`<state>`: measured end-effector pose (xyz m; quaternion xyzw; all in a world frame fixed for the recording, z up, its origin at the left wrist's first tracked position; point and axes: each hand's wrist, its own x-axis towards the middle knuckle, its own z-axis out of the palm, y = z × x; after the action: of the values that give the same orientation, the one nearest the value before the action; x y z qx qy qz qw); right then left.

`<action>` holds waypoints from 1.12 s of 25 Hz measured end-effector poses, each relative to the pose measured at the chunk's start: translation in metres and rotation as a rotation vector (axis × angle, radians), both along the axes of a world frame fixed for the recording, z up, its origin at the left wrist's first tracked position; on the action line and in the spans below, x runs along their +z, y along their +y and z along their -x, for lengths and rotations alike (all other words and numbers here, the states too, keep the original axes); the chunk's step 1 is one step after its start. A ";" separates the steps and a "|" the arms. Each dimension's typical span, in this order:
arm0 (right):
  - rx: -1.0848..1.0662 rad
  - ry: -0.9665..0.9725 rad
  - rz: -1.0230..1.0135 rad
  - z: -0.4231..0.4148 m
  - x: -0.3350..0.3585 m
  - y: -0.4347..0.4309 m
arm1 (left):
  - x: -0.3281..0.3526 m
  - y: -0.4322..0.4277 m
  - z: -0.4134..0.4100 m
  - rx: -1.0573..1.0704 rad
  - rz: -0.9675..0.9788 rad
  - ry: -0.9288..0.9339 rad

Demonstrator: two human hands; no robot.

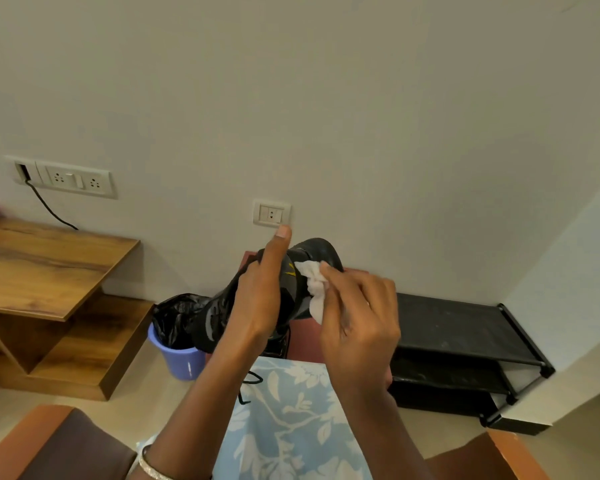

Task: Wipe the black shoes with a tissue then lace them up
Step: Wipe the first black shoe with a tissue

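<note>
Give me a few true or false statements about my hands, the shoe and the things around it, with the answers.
1. The left hand holds the black shoe up. True.
2. The right hand holds a white tissue against the shoe. True.
3. The purple bin has no liner. False: a black bag lines it.
4. The black rack stands left of the bin. False: it stands to the right.

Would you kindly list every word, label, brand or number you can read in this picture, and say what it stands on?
No text here can be read as words.
Black shoe: a small yellow mark beside the tissue, blurred and partly hidden, unreadable.
Purple bucket: a tiny white mark, too small to read.
Wall socket: no lettering to be made out.
</note>
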<state>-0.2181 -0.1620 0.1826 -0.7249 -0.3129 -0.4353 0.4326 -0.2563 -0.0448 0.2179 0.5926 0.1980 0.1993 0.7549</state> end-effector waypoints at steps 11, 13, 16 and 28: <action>-0.088 0.123 0.133 -0.002 0.007 -0.009 | 0.001 -0.022 0.013 0.185 -0.616 0.044; -0.079 0.077 0.042 0.007 -0.008 -0.012 | 0.004 -0.024 0.013 0.192 -0.579 0.044; -0.104 0.031 -0.005 0.017 -0.018 -0.010 | 0.010 -0.025 0.015 0.211 -0.529 0.050; 0.017 0.298 0.439 -0.021 0.066 0.006 | 0.003 -0.017 0.016 0.175 -0.545 0.001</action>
<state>-0.1967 -0.1565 0.2491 -0.8548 -0.3388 -0.2417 0.3101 -0.2718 -0.0616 0.2211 0.7544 0.1879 0.3091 0.5477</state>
